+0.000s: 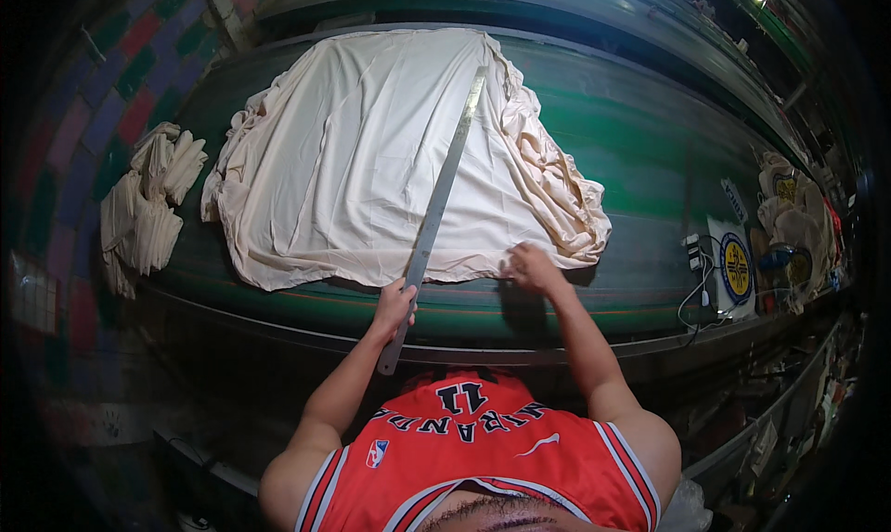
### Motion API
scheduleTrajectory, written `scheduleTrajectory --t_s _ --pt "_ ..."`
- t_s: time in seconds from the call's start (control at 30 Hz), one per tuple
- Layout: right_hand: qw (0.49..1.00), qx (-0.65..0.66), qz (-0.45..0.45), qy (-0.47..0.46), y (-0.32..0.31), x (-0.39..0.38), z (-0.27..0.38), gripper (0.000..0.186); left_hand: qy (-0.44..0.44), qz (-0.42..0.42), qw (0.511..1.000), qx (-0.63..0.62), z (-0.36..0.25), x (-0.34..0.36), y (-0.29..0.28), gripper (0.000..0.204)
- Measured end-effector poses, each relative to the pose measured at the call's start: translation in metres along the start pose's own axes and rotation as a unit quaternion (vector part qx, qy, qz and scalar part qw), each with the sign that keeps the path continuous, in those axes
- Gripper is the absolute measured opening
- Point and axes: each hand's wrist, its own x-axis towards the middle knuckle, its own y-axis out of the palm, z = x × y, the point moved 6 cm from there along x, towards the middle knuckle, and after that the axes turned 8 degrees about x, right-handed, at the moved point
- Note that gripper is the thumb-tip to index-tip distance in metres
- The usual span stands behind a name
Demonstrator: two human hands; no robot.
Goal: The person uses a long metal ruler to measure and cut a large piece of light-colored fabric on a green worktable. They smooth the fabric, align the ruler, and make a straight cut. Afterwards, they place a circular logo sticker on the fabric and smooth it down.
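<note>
Left hand (396, 307) gripping metal ruler (442, 201), slanting over cloth (357, 161) beyond both hands. Right hand (535, 269) curling at cloth's near edge; cannot tell whether pinching. Cloth lying mostly spread; creases, and bunching beyond right hand, remaining.

The long ruler (437, 203) looked to me like bare metal, flat and smooth, with a bright shine toward its far end. I read the cream cloth (362, 161) beneath it as thin and soft, mostly matt, its right border roughened by crumples. The worktop (640, 170) showed me a smooth surface with a dull sheen. At its left edge, the bundle (144, 221) looked like matt, creased cloth. Near its front right corner, I saw a smooth sheet (733, 277), paper or plastic, I couldn't tell, and a cord (686, 304) that seemed plastic-coated.
</note>
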Motion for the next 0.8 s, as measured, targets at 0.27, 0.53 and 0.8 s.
scheduleTrajectory --t_s 0.27,0.53,0.8 --pt "0.987 -0.038 0.134 0.075 0.054 -0.039 0.035 0.028 -0.008 0.021 1.000 -0.012 0.012 -0.001 -0.004 0.018" --pt "0.978 -0.208 -0.014 -0.007 0.045 -0.032 0.036 0.015 0.012 0.034 0.999 -0.015 0.016 -0.007 -0.001 0.019" --pt "0.961 0.057 0.270 0.017 0.061 -0.054 0.044 0.020 -0.027 0.025 0.999 0.008 0.018 -0.022 0.001 0.018"
